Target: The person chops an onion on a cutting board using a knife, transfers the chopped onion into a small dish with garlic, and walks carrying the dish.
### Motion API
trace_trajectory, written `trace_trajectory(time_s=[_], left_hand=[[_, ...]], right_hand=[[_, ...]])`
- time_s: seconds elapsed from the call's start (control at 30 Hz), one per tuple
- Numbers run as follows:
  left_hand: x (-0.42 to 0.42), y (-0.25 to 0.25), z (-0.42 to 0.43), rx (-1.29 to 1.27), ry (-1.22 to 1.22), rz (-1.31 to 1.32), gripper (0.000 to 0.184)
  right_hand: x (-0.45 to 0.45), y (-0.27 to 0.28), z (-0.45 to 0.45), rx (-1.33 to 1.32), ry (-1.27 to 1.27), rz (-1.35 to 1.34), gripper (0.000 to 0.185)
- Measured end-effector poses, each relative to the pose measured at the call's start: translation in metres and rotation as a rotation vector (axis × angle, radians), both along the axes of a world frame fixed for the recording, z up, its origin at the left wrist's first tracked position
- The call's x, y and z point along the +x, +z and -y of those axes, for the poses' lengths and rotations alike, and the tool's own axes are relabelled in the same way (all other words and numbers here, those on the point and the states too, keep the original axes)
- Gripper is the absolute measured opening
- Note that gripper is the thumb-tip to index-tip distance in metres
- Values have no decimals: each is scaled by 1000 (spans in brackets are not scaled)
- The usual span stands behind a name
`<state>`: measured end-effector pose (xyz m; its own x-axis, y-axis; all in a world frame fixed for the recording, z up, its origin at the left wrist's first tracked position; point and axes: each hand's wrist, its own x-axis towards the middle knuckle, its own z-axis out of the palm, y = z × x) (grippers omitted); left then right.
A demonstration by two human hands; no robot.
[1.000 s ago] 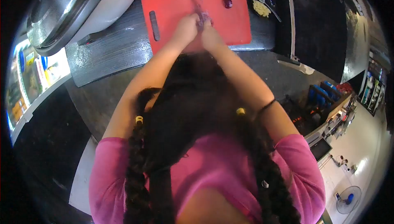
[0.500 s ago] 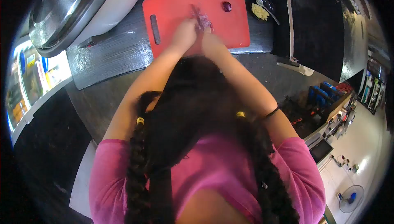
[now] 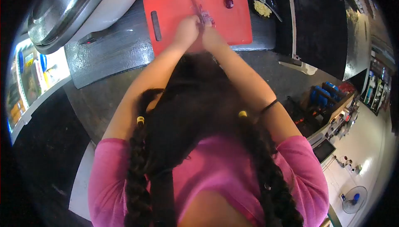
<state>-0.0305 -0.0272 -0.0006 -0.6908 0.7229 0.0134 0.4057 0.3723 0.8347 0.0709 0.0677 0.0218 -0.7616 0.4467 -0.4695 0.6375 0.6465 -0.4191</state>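
Note:
A red cutting board (image 3: 174, 2) lies on the dark counter in front of me. My left hand (image 3: 188, 30) is closed around a knife (image 3: 194, 6), its blade pointing away from me across the board. Close beside it on the right, my right hand (image 3: 213, 40) is closed with its fingertips at a cut purple red onion (image 3: 207, 19), which it appears to steady. Fingers and onion are partly blurred, and the knife handle is hidden. Another dark red onion piece (image 3: 228, 3) rests near the board's top right.
Right of the board, a small dark dish holds chopped yellowish bits (image 3: 262, 8) and a metal spoon (image 3: 270, 6). A large white appliance with a shiny lid (image 3: 72, 8) stands at the left. The counter's near edge (image 3: 112, 73) runs below the board.
Both hands stay close together at the onion, with the knife slightly shifted. The whole view has moved a little, so the board sits slightly higher.

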Motion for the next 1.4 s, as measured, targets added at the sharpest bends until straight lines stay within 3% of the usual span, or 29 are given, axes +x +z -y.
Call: trace_trajectory(time_s=[0.1,0.3,0.4,0.57,0.73,0.83,0.93,0.97,1.0,1.07,1.13,1.17,1.23,1.4], left_hand=[[-6,0,-1,29,19,-54,12],[4,8,-2,3,45,34,10],[1,1,-3,34,57,-33,10],[8,6,0,12,97,-36,11],[6,3,-2,-36,118,-38,9],[8,-3,-4,-24,183,-21,7],[7,-2,1,34,221,91,9],[3,1,3,34,215,85,9],[-2,7,7,48,151,121,16],[-3,28,21,55,87,162,24],[-5,54,33,-154,-42,-51,51],[-6,52,34,-154,-42,-54,51],[-8,42,37,-228,-116,-85,73],[-29,12,15,-203,-97,-209,81]], right_hand=[[-2,41,8,13,23,16,34],[2,-9,8,50,29,-60,30],[-10,40,10,-16,-27,-10,31],[8,10,24,-12,-98,-36,30],[5,29,17,-12,-1,-53,33],[14,21,32,3,-39,42,36],[3,21,17,-56,-131,-39,40],[-3,32,0,-32,-33,14,41],[-8,40,-15,-5,68,64,42],[-1,41,-33,34,12,84,42],[7,42,-49,81,-42,101,41],[13,42,-55,139,-99,80,41],[19,34,-63,239,-151,26,35],[30,14,-51,203,16,3,33]])
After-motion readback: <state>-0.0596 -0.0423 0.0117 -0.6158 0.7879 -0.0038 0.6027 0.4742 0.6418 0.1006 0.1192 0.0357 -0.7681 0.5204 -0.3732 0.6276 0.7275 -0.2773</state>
